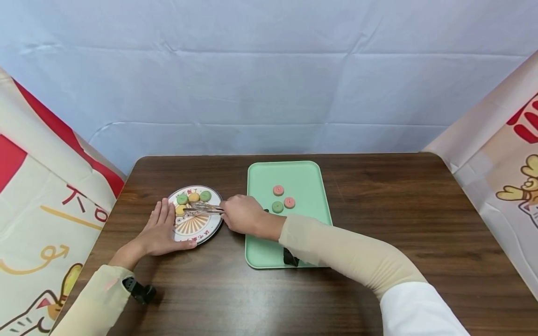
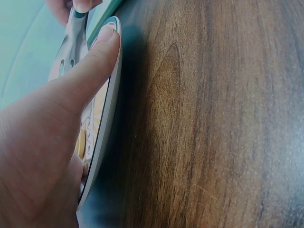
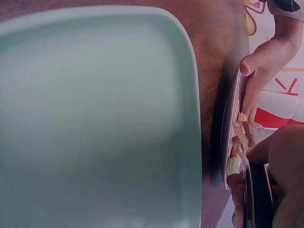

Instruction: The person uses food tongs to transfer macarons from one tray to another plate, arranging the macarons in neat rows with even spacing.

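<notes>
A round patterned plate (image 1: 212, 231) stands at the table's left, bearing green and yellow macaron-like pieces, among them a green one (image 1: 205, 196) and a yellow one (image 1: 180, 210). My left hand (image 1: 159, 234) lies along its left side with straight fingers; in the left wrist view the thumb (image 2: 97, 59) rests on the rim. My right hand (image 1: 244, 214) grips metal tongs (image 1: 206, 208) with dark handles (image 3: 260, 194), whose ends reach over the plate near the yellow pieces. Whether the tongs pinch a piece cannot be made out.
A light green tray (image 1: 262, 254) lies right of the plate, under my right forearm. On it are two pink pieces, one here (image 1: 289, 202), and a green piece (image 1: 277, 207). A dark object (image 1: 290, 257) shows beneath the forearm. Cloth hangs behind the wooden table (image 1: 378, 200).
</notes>
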A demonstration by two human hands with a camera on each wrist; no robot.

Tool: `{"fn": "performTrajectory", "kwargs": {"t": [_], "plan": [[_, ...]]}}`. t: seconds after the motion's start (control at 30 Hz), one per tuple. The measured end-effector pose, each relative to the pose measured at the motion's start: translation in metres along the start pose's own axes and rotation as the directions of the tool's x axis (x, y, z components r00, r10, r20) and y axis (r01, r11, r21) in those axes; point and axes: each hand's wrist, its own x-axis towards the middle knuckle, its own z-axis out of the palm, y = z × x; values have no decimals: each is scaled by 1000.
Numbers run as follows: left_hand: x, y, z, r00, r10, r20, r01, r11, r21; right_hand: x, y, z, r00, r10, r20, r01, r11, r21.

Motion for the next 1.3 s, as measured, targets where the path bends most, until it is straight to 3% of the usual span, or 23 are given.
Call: {"fn": "performTrajectory", "kwargs": {"t": [1.07,1.3], "plan": [[0,-1,3,999,32,-37,-32,999,-4,-19,16,-1,1000,-3,-11,4,1000,31],[2,-4,5,999,18,-28,-18,1000,9,-23,19,-2,998,-27,-59,30,998,47]]}}
